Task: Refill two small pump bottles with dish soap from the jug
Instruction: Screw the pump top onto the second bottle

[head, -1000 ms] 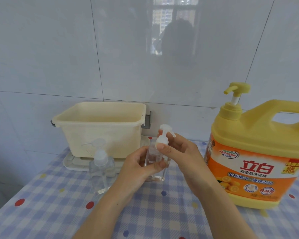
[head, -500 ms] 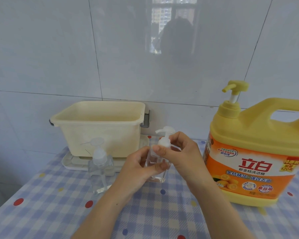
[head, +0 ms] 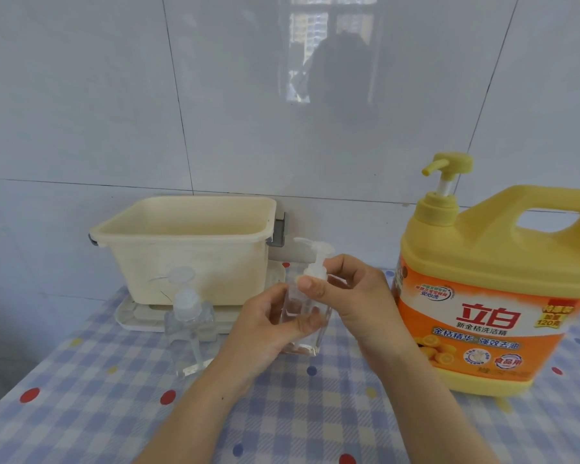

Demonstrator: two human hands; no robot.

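Bottle one, small and clear (head: 310, 316), stands upright on the checked tablecloth (head: 81, 413), between my two hands. My left hand (head: 268, 326) is wrapped round its body, thumb across the front. My right hand (head: 352, 293) pinches the pump collar (head: 313, 271) at its neck with thumb and curled fingers; the white nozzle points left above them. The second clear pump bottle (head: 190, 316) stands apart to the left, untouched, its pump on. To my right, near my right wrist, stands the yellow jug (head: 482, 296), its pump raised. Its orange label reads 立白 in large red characters, 新金桔洗洁精 beneath, then 金桔精华·强效去油, with a round 食品用 mark and a corner badge showing 120克. Behind the bottles a cream plastic tub (head: 188, 249) sits on a pale tray (head: 128, 316) against the white tiled wall (head: 81, 95).
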